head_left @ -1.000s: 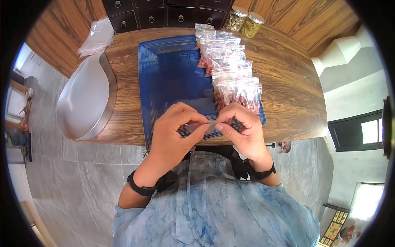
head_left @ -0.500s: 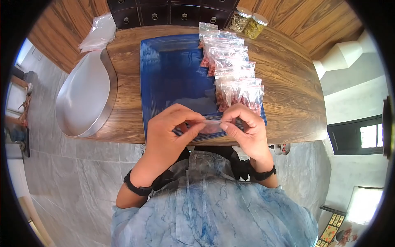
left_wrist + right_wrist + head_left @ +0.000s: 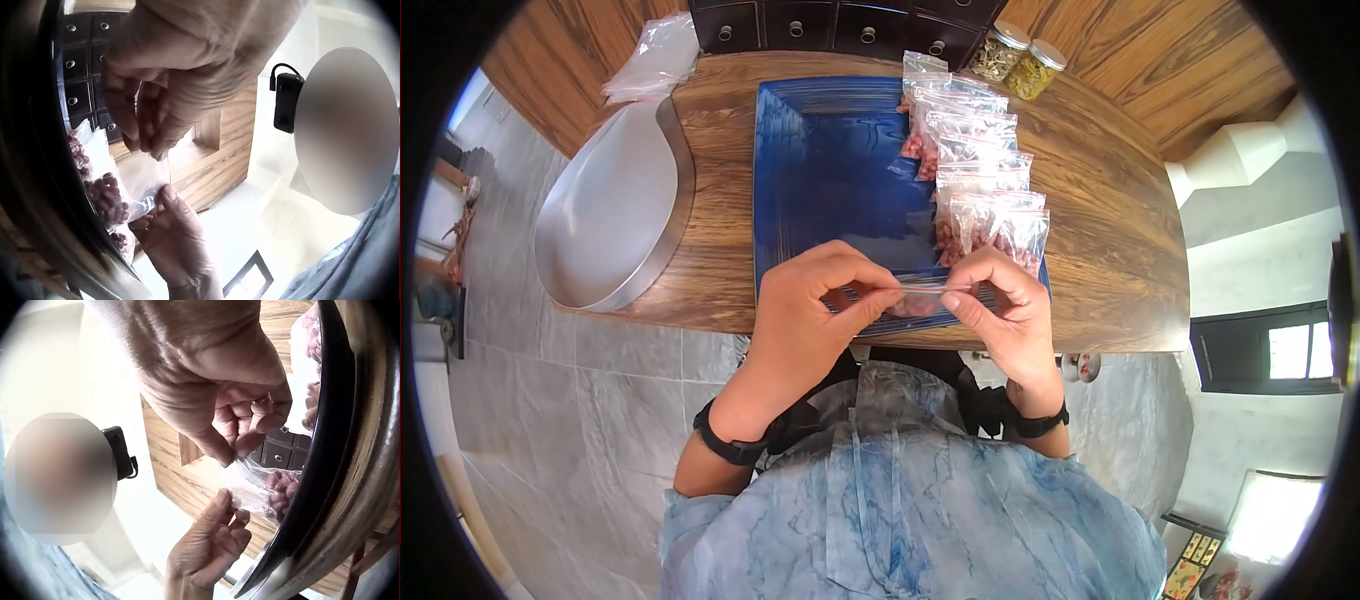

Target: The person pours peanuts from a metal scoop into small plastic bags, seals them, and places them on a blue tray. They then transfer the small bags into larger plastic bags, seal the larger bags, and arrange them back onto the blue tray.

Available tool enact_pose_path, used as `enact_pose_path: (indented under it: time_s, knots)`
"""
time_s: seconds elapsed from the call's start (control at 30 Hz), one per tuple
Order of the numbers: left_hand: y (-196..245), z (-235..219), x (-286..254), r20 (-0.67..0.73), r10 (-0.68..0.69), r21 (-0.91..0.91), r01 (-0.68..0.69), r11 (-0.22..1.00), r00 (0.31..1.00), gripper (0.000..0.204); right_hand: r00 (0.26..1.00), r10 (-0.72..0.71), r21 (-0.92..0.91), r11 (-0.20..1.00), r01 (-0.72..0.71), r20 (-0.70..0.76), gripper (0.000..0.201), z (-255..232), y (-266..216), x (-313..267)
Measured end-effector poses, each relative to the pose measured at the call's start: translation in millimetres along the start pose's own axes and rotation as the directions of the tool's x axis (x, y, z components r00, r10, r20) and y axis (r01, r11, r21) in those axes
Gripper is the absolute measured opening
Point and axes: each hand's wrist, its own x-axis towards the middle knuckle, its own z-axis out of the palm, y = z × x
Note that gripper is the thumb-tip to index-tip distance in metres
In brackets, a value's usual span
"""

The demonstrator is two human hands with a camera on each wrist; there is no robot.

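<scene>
Head view: the left hand (image 3: 812, 300) and the right hand (image 3: 1008, 315) each pinch, thumb against curled fingers, one end of a clear plastic bag's top (image 3: 918, 302); the bag hangs between them over the near edge of a blue tray (image 3: 830, 170); filled bags (image 3: 985, 180) of reddish pieces overlap in a row along the tray's right side; a metal pan (image 3: 615, 195) stands to the left on the wooden table (image 3: 1110, 230). Left wrist view: the left hand's fingertips meet at the bag's edge; the right hand grips the other end. Right wrist view: dark-red pieces (image 3: 282, 490) fill the bag's lower part, close to the tray; whether they touch, I cannot tell.
</scene>
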Motion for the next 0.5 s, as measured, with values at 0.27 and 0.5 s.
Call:
enact_pose_path:
  time_s: [0.27, 0.5]
  knots:
    - [2.5, -3.2, -1.1, 0.01, -0.022, -0.006, 0.022, 1.0, 1.0, 0.006, 1.0, 0.026, 0.019, 1.0, -0.026, -0.014, 0.007, 4.1, -2.0, 1.0]
    - [-2.0, 1.2, -0.9, 0.026, 0.024, -0.019, -0.023, 1.0, 0.999, 0.005, 0.999, -0.032, -0.055, 0.998, 0.033, 0.022, 0.009, 1.7, -4.0, 4.6]
